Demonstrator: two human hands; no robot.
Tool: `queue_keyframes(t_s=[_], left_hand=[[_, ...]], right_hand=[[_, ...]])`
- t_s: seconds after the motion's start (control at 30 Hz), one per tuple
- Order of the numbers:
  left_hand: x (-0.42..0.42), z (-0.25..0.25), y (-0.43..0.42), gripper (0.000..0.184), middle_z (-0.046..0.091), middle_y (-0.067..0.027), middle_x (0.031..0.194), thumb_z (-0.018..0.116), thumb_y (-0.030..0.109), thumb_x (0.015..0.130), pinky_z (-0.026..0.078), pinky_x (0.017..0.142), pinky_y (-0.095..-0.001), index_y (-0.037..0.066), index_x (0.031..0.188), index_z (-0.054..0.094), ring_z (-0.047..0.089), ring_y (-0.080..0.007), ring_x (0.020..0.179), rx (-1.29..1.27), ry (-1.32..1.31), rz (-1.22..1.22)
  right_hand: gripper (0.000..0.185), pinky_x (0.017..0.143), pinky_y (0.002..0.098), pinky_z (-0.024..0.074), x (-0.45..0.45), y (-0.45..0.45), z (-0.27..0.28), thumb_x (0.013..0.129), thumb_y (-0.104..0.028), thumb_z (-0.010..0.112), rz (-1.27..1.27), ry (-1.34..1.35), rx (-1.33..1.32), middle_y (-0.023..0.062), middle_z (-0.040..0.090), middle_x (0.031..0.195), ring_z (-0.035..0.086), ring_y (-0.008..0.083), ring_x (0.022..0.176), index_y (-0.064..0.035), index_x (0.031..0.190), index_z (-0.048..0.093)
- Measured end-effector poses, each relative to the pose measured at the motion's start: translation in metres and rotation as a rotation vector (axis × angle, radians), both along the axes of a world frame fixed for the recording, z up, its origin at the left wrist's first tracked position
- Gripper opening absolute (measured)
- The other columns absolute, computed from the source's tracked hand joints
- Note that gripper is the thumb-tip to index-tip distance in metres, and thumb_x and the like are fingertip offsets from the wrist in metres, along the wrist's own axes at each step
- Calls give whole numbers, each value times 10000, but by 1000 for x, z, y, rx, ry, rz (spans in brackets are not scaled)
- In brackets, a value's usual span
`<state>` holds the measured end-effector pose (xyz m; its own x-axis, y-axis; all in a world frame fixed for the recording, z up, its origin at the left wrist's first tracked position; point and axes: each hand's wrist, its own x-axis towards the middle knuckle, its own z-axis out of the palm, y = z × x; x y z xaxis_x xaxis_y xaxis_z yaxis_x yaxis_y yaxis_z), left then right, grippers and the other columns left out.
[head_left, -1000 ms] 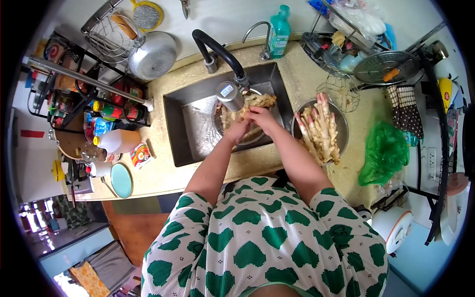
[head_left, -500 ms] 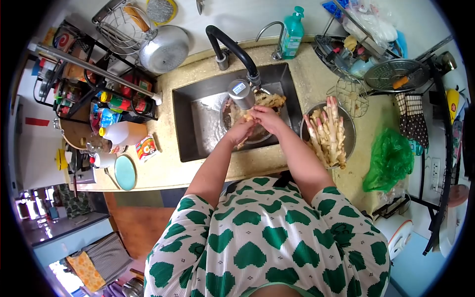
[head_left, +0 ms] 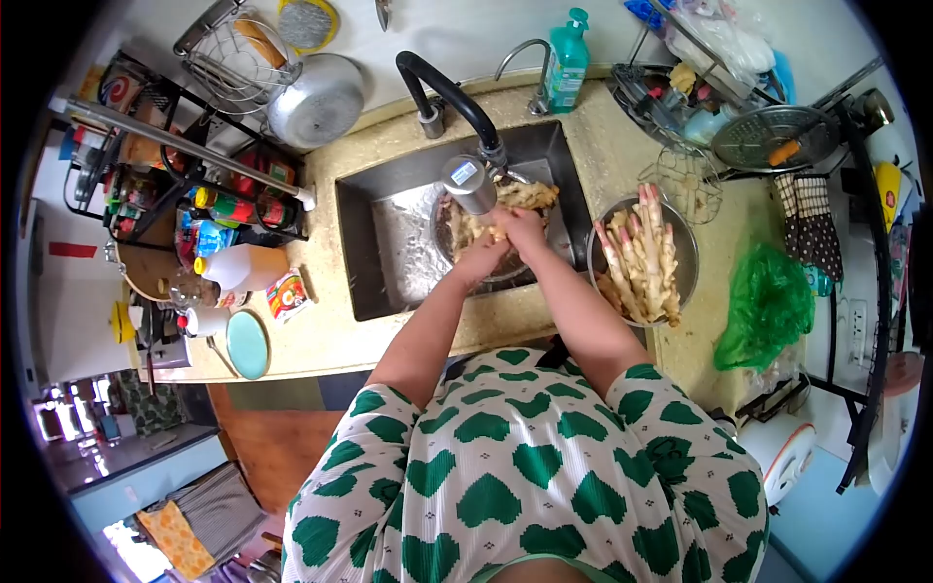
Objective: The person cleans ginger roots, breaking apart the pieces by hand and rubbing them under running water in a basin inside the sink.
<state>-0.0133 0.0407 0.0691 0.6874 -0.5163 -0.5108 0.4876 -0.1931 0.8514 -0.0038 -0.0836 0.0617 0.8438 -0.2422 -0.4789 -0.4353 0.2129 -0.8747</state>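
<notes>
My left hand [head_left: 483,259] and my right hand [head_left: 525,229] are close together in the sink, under the spray head of the black tap [head_left: 470,182]. The fingers of both curl around a piece of ginger, mostly hidden by them. Below them sits a round metal bowl [head_left: 436,236] with more knobbly, tan ginger [head_left: 537,197] in it. Right of the sink, a second metal bowl [head_left: 692,255] holds several long ginger roots with pink-tipped stems [head_left: 645,248].
The dark sink [head_left: 352,228] has wet walls around the bowl. A green soap bottle [head_left: 568,66] stands behind it. On the right lie a wire rack [head_left: 692,189] and a green plastic bag [head_left: 768,306]. A teal lid [head_left: 248,345] and a jug [head_left: 248,267] are at left.
Both hands have moved slightly lower and nearer to me, still together over the ginger in the sink bowl. The whole view has shifted a little.
</notes>
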Motion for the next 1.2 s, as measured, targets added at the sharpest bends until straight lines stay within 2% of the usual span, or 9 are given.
queue_keyframes(t_s=[0.1,0.23,0.37,0.47,0.57,0.73,1.03,1.17,1.2], left_hand=[[8,0,5,66,410,50,640,500,170,922,285,483,-228,107,903,504,366,-70,541,-184,169,-31],[17,7,5,193,391,53,637,452,338,984,254,458,-231,151,941,474,336,-77,522,-363,359,109],[16,19,-2,442,395,37,578,323,509,981,236,435,-245,142,798,488,335,-92,470,-15,191,191],[21,-5,-7,501,386,28,538,296,545,971,240,420,-256,142,753,499,356,-105,446,62,182,333],[32,-12,-11,504,402,10,530,302,582,962,287,421,-261,158,803,524,366,-123,435,-76,532,277],[26,5,-22,393,429,17,609,371,510,976,295,433,-249,147,982,520,390,-102,496,-29,318,339],[24,-19,-11,264,448,23,654,390,349,1011,300,450,-237,116,1039,510,389,-76,515,-106,16,545],[17,-13,-12,283,486,11,695,368,346,1015,347,466,-255,107,1103,491,435,-88,549,-86,-15,520],[10,-20,-17,278,530,-59,876,356,301,1019,406,626,-295,73,1140,461,500,-144,725,-37,-151,496]], right_hand=[[321,640,252,461,4,-12,-4,901,-341,621,82,77,14,14,682,855,554,92,665,-50,1013,696],[359,815,244,422,1,-21,0,950,-386,540,159,23,377,-7,637,1041,540,106,913,-93,1109,673],[324,910,280,383,-8,-22,45,976,-314,510,152,207,521,8,584,1162,493,115,1057,-100,1187,632],[326,885,271,400,-13,-11,33,962,-299,544,189,28,340,-1,607,1122,514,111,1013,-87,1198,621],[367,753,246,425,-6,-19,0,946,-318,578,254,-78,243,-26,629,995,520,84,780,-67,1214,586],[270,722,220,421,3,-21,-10,872,-243,686,21,-17,70,-8,670,886,560,67,820,-7,1002,695],[275,871,218,394,-6,-4,4,928,-219,612,257,-110,188,3,641,1033,526,76,1000,-35,1129,647],[287,772,261,451,-4,11,4,944,-260,573,128,-122,-29,29,664,910,563,99,842,8,1012,651],[266,771,249,452,1,12,-6,962,-242,551,36,-68,39,11,659,943,572,96,835,-8,1028,659]])
